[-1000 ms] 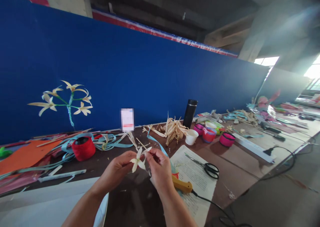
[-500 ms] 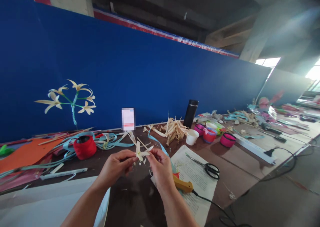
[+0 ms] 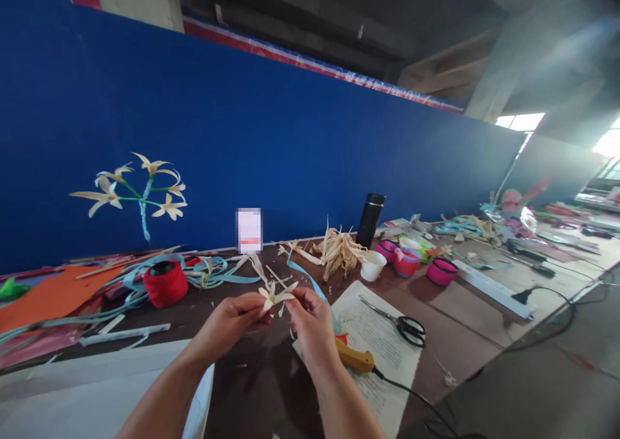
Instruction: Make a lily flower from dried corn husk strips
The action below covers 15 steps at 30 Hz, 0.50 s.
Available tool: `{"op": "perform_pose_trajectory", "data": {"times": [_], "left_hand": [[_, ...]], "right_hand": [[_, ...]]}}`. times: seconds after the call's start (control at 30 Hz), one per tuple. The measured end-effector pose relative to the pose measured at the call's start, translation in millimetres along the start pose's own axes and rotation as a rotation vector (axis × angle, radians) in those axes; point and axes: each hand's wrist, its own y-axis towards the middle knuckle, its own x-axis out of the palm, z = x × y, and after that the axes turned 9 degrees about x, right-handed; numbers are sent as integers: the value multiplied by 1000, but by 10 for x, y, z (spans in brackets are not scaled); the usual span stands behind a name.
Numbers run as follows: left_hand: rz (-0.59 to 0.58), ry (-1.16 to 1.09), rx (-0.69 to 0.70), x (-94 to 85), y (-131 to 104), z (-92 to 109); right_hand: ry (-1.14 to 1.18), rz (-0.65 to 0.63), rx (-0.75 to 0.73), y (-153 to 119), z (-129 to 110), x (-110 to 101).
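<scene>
A pale cream artificial flower (image 3: 272, 298) with pointed petals is held above the dark table between my two hands. My left hand (image 3: 245, 311) is closed in a pinch at the flower's left side. The fingers of my right hand (image 3: 306, 310) are pinched on a petal at its right. Beneath my right wrist lies a yellow corded tool (image 3: 357, 359), partly hidden. Scissors with black handles (image 3: 411, 330) rest on a printed sheet (image 3: 382, 387) to the right. Behind the flower lies a thin pale stick (image 3: 278, 276).
Dried husks (image 3: 341, 252), a white cup (image 3: 372, 266) and a black bottle (image 3: 371, 219) stand at the back. A red roll (image 3: 165, 285) sits left, near an orange sheet (image 3: 58, 290). A finished flower stem (image 3: 144, 213) stands before the blue panel (image 3: 290, 135). A power strip (image 3: 494, 288) lies right.
The flower has tilted and turned between my fingers, so its petals now point differently. My left hand has shifted slightly right; my right hand has hardly moved.
</scene>
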Motion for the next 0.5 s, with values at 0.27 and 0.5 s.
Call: {"op": "perform_pose_trajectory", "data": {"times": [0.27,0.5], "left_hand": [[-19,41,-23,23,-20,95],[16,71,34,19,-13,143]], "right_hand": [[15,0,-5,13,11,6],[7,-7,-31,13,5,14]]}}
